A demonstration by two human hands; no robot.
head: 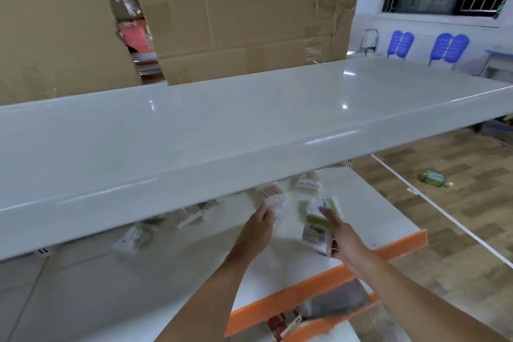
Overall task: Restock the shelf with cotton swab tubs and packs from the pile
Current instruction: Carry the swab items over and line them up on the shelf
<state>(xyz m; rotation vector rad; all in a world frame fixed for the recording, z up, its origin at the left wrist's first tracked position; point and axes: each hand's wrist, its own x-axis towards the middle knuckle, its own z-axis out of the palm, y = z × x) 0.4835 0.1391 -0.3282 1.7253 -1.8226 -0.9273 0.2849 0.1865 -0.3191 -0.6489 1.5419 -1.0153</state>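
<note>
Top shelf [194,130] glossy pale grey. Lower shelf [399,241] white, orange edge. Pack [316,228] green-white. Cardboard [249,8] brown. Chairs [449,47] blue. Floor [458,216] brown wood-plank pattern. Bottle [434,178] green.

Two bare forearms entered from the bottom edge, one per side. No sleeves, cuffs or gloves were visible anywhere along them. Left hand [256,226] and right hand [345,241] were both bare: no rings, watch or wristband could be made out. Wrists were slim, forearms long and lean. Fingers were motion-blurred, so nail or knuckle detail wasn't readable. Nothing else of the person was in view.
</note>
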